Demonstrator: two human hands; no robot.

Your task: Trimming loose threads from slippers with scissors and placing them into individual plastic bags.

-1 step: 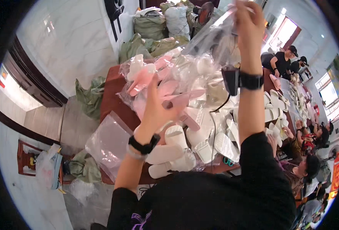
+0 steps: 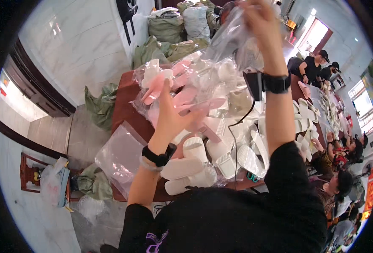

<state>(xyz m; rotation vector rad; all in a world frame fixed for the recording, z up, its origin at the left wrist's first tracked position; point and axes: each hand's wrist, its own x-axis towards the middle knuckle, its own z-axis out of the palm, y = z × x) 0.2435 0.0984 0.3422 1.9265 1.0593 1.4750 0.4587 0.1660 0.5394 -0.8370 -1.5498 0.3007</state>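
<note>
My left hand [image 2: 173, 120] is closed round a pink slipper [image 2: 209, 104], held over the heap on the table. Raised high at the top, my right hand [image 2: 258, 19] grips a clear plastic bag [image 2: 226, 44] that hangs down to its left; motion blurs the fingers. Beneath my left hand and around it lie pink slippers in clear bags [image 2: 154, 90]. Loose white slippers [image 2: 195, 147] are heaped nearer to me. A flat clear bag [image 2: 123, 154] rests at the table's left edge.
The brown-covered table [image 2: 125, 95] carries the heap. Stuffed sacks [image 2: 165, 27] stand behind it. A black cable [image 2: 236, 156] runs from a device at my right wrist. Teal-handled scissors [image 2: 252, 177] lie at the near edge. Co-workers [image 2: 315, 67] sit along the right.
My right hand has shifted left and slightly up, and the clear bag has swung and bunched with it. My left hand keeps its hold on the pink slipper, almost unmoved.
</note>
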